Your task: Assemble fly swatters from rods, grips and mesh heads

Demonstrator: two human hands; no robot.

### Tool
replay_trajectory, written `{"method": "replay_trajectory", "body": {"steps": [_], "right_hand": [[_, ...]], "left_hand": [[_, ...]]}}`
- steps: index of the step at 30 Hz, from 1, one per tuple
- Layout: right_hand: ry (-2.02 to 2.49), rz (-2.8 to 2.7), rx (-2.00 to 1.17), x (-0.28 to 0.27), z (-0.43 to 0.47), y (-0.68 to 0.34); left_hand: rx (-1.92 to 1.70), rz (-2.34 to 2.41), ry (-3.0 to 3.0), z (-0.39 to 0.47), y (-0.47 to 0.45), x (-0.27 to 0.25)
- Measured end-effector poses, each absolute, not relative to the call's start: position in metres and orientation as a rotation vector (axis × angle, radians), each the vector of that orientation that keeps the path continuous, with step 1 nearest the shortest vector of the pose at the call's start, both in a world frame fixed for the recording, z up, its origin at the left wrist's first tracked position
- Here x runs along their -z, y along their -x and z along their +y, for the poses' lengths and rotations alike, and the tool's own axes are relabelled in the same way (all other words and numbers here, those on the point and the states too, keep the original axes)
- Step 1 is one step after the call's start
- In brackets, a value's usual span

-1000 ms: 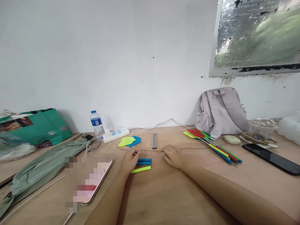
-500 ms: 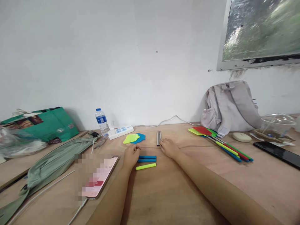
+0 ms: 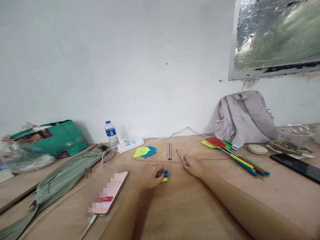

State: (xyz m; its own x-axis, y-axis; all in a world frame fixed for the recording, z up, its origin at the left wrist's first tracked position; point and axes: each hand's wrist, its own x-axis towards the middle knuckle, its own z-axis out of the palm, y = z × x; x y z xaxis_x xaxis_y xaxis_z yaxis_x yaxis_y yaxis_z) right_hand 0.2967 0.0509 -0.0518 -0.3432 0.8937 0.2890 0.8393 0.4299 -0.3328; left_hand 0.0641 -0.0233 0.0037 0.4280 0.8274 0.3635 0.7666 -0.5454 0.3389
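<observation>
One silver tube (image 3: 179,154) pinched

The right hand (image 3: 193,165) holds it near two paired tubes (image 3: 169,151) on the bench (image 3: 180,206). The left hand (image 3: 150,176) curls over blue sticks (image 3: 165,172); whether it grips any, I cannot tell.

- The one view comes from a head-worn camera above the near side of the bench (image 3: 190,213), looking forward and down.
- It faces the white wall (image 3: 125,66) behind the bench nearly straight on; that wall fills roughly the upper half.
- Both hands lie within arm's reach of the viewpoint, seen from above and behind: the left hand (image 3: 150,175) at 6 o'clock, the right hand (image 3: 193,165) between 4 and 5.
- Nearest the lens, the left forearm (image 3: 127,213) enters from 7 o'clock, the right forearm (image 3: 235,196) from 4.
- Coverage is wide: green bag (image 3: 63,136) at 9 o'clock, backpack (image 3: 246,116) at 3, window (image 3: 272,36) cut off at 2.
</observation>
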Motion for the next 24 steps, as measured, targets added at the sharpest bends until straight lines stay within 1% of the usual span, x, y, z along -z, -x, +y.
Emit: {"method": "replay_trajectory", "body": {"steps": [2, 5, 7, 9, 12, 14, 21, 24], "right_hand": [[1.409, -2.101, -0.348, 0.056, 0.042, -0.304], [1.257, -1.52, -0.843, 0.063, 0.029, -0.308], [1.09, -1.156, -1.118, 0.067, 0.02, -0.308], [0.927, -0.949, -1.291, 0.069, 0.012, -0.305], [0.798, -0.823, -1.43, 0.069, 0.002, -0.297], [0.778, -0.796, -1.471, 0.067, -0.003, -0.291], [0.532, -0.833, -1.67, 0.052, -0.012, -0.291], [0.442, -0.874, -1.731, 0.05, -0.011, -0.295]], "left_hand": [[-0.739, 1.441, -2.505, -0.021, -0.06, 0.001], [-0.691, 1.457, -2.409, -0.017, -0.053, 0.003], [-0.567, 1.5, -2.429, -0.017, -0.052, 0.001], [-0.35, 1.555, -2.486, -0.019, -0.054, -0.002], [-0.077, 1.583, -2.51, -0.023, -0.061, -0.008], [-0.041, 1.546, -2.511, -0.025, -0.066, -0.009], [-0.264, 1.375, -2.541, -0.031, -0.087, 0.006], [-0.275, 1.367, -2.592, -0.033, -0.092, 0.009]]}}
